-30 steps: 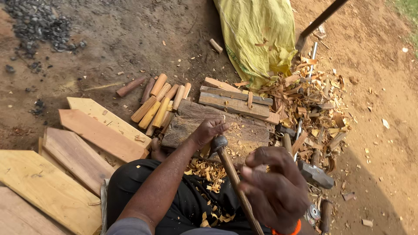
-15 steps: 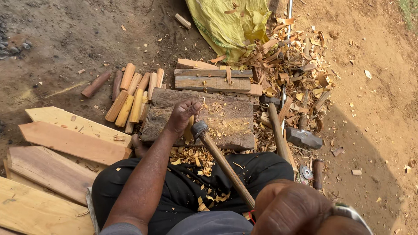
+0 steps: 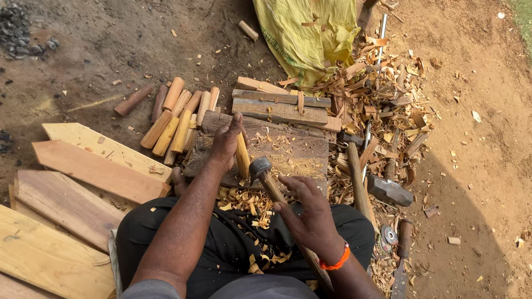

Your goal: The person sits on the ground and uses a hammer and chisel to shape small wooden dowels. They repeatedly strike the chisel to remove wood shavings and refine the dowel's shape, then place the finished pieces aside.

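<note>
On the wooden block at centre frame, a left hand holds a short stick while a right hand brings an adze-like tool to it.

The left hand's fingers are closed around the stick, which stands roughly upright on the block, its lower end just at the block's near edge. The right hand, with an orange wristband, is wrapped around the tool's wooden handle; the dark metal head sits right beside the stick, at about 4 o'clock from it. Whether the head touches the stick cannot be told. Chips lie on the lap at 6 o'clock. Cut sticks are piled at 10 o'clock, planks at 8 o'clock, a yellow sack at 12 o'clock, and a hammer among shavings at 3 o'clock.
</note>
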